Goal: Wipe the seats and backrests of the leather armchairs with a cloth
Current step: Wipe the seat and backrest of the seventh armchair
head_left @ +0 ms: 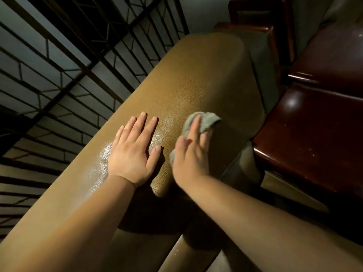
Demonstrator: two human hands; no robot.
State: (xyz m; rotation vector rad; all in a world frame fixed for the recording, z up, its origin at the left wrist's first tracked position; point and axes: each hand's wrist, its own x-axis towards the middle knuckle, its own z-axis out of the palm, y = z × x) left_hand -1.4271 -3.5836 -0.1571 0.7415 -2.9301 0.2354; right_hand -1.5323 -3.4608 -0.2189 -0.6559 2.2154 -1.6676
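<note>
Cloth [204, 122] sits bunched under the right hand [191, 160], a grey-green rag crumpled into soft folds, pressed against the top of the tan leather backrest [188, 79]. Its fingers lie fairly straight over the wad, pushing down on it rather than wrapping round; blur smears the fingertips, so I cannot tell how firmly it bears down. That padded top is a long rounded bolster, and its long axis runs from low left near the person up and away to the upper right. Most of the unwiped length, by my reading, lies ahead of the cloth in that far direction, so the right hand is the one placed to sweep along it. Just beside it, the left hand [135, 152] lies flat, fingers spread wide, palm on the leather, holding nothing. Pebbled grain shows, with a glossy sheen near the left wrist. Off to the right, dark polished wooden furniture [314, 122] gleams. Behind the chair, a dark lattice screen [64, 61] of slats.
</note>
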